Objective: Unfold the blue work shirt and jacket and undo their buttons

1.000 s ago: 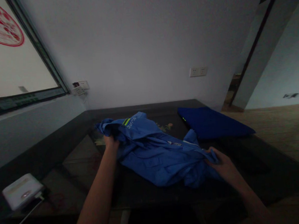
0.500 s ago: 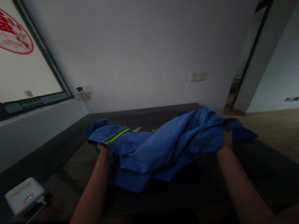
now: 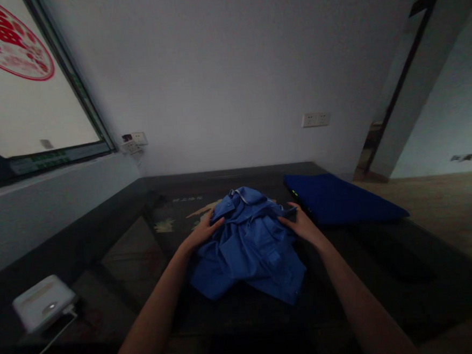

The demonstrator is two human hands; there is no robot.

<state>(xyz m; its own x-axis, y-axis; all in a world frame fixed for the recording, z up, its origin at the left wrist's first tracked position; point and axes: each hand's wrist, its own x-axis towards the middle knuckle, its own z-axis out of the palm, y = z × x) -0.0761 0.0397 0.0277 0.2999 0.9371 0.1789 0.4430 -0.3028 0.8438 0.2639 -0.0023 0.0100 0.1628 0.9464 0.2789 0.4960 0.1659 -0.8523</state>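
Head view: both hands, left hand [image 3: 202,234] and right hand [image 3: 303,226], flat on blue jacket [image 3: 249,246].

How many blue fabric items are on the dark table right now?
2. A rumpled light-blue jacket lies mid-table between the left hand and right hand; a flat folded dark-blue cloth sits at the far right. Anything beneath them is hidden.

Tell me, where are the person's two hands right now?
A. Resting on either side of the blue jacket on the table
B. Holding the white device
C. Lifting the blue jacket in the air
A: the left hand and right hand lie flat against opposite sides of the blue jacket, bunched on the dark table.
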